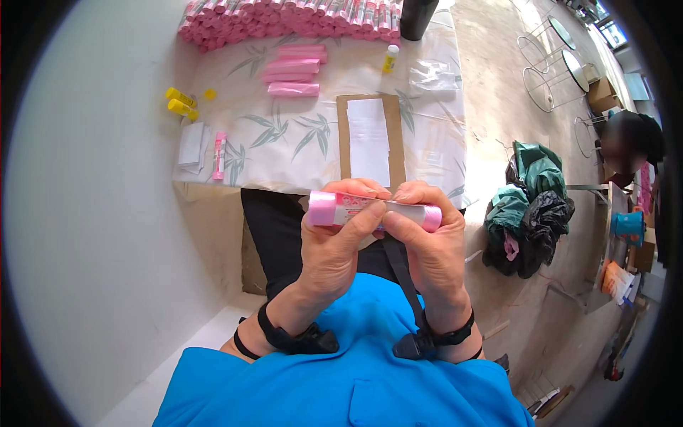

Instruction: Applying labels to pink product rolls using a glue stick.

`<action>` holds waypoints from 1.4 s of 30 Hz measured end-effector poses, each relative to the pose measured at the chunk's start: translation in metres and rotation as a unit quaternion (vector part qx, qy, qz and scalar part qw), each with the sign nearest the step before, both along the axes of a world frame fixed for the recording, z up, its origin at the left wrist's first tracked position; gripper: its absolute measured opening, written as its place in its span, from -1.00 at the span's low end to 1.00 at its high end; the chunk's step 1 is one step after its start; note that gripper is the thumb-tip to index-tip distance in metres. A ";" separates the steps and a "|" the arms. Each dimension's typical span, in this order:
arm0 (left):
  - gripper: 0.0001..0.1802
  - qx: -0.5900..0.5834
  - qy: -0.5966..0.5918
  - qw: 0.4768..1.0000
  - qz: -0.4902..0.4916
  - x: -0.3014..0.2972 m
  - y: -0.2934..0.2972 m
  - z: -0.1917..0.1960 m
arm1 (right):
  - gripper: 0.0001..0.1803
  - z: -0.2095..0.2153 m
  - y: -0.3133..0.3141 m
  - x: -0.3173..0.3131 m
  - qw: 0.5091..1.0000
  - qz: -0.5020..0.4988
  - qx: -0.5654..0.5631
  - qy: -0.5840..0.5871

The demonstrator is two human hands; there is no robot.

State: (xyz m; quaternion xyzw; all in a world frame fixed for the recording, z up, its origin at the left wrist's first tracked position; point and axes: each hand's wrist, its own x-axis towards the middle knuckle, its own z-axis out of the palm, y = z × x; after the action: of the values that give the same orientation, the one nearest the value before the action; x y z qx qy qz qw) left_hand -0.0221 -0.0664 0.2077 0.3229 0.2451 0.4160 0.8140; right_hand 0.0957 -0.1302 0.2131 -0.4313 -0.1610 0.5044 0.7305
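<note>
In front of my body I hold a pink plastic-bag roll [324, 209] level between both hands. A printed paper label [352, 204] lies around part of it. My left hand [333, 245] is closed on the left half, its thumb pressed on the label. My right hand [434, 249] grips the right half, with its thumb and fingertips at the label near the middle. Just beyond my hands, white paper labels [368, 139] lie on a brown cardboard piece [343, 135] at the table's near edge. My fingers partly hide the roll's middle.
On the covered table [299, 156] stand a pile of labelled pink rolls [284, 21], several bare pink rolls [293, 90], a glue stick [390, 59] and yellow glue sticks [182, 103]. One labelled roll [219, 155] lies beside folded papers [192, 146]. Dark plastic bags [530, 213] heap on the floor; a person [629, 146] is far right.
</note>
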 end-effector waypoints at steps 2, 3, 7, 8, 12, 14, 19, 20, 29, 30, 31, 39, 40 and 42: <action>-0.79 0.010 0.000 1.000 -0.002 -0.001 0.000 -0.001 | -0.73 0.002 0.000 0.000 1.000 0.001 -0.003 0.001; -0.79 0.019 -0.001 1.000 -0.008 -0.002 0.000 -0.001 | -0.73 0.002 -0.001 -0.001 1.000 -0.002 -0.006 0.000; -0.78 0.015 -0.007 1.000 -0.011 0.000 -0.001 0.001 | -0.71 0.002 -0.002 -0.002 1.000 -0.016 0.007 0.010; -0.79 0.022 -0.005 1.000 0.000 0.000 -0.001 0.000 | -0.70 0.003 -0.001 -0.003 0.999 -0.012 0.006 0.029; -0.81 0.008 -0.010 1.000 0.010 -0.001 -0.002 0.005 | -0.69 0.004 0.000 -0.005 0.998 -0.005 0.010 0.062; -0.82 0.004 -0.006 1.000 0.008 -0.001 -0.002 0.005 | -0.69 0.002 0.001 -0.006 0.998 -0.011 0.007 0.056; -0.83 -0.018 0.015 1.000 0.011 -0.002 -0.002 0.005 | -0.71 0.000 0.001 -0.007 0.997 -0.008 0.011 0.080; -0.83 -0.020 0.018 1.000 0.014 -0.002 -0.002 0.005 | -0.72 0.001 0.001 -0.008 0.996 -0.009 0.016 0.086; -0.83 0.057 -0.001 0.998 -0.017 -0.006 0.005 0.001 | -0.81 -0.004 0.000 -0.007 0.996 -0.017 0.079 -0.028; -0.83 0.060 0.002 0.998 -0.013 -0.007 0.007 0.001 | -0.81 -0.001 0.000 -0.007 0.996 -0.014 0.082 -0.024; -0.80 0.110 0.007 0.994 -0.016 -0.006 0.008 0.001 | -0.80 0.002 -0.002 -0.006 0.997 -0.006 0.071 -0.009; -0.81 0.320 0.055 0.944 0.053 -0.007 0.021 -0.005 | -0.78 0.003 -0.009 -0.003 0.983 0.055 -0.005 0.178; -0.81 0.322 0.052 0.944 0.053 -0.006 0.019 -0.006 | -0.78 0.001 -0.008 -0.004 0.983 0.054 -0.003 0.175; -0.84 0.248 0.036 0.964 0.086 -0.005 0.017 -0.008 | -0.69 -0.006 -0.003 -0.007 0.986 -0.006 0.046 -0.159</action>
State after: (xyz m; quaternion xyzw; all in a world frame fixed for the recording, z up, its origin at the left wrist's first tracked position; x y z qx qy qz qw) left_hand -0.0274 -0.0497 0.2002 0.5074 0.1906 0.5200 0.6602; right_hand 0.0885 -0.1337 0.2070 -0.4725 -0.2959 0.4174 0.7177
